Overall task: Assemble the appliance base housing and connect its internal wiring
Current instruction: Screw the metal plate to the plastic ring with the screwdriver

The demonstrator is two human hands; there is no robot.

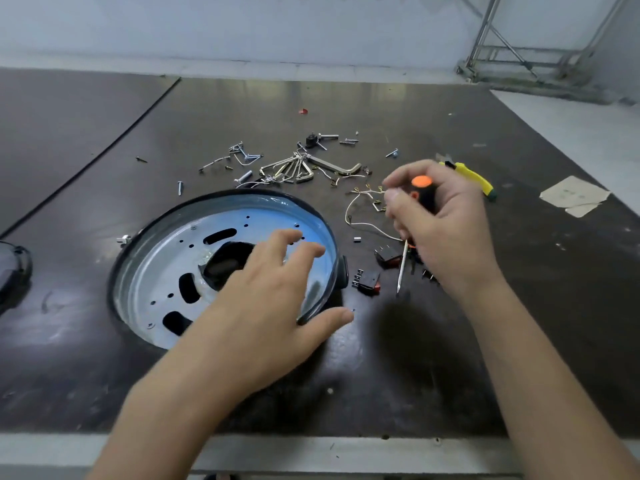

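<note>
Head view: left hand [266, 306] spread over housing [162, 268], right hand [446, 233] grips screwdriver [424, 195] beside switches [369, 281], wires [358, 216].

One view only, worn on the person's head, facing forward and steeply down over a dark worktable [104, 375]. The lens is wide, so the table edges bow outward. It sits close in. Both forearms come up from the bottom edge, with the left hand [273, 299] low centre and the right hand [440, 223], with its screwdriver [420, 194], right of centre. The round base housing [156, 271] fills the middle-left. The table's near edge runs along the bottom of the frame, and the far wall [311, 22] crosses the top.
</note>
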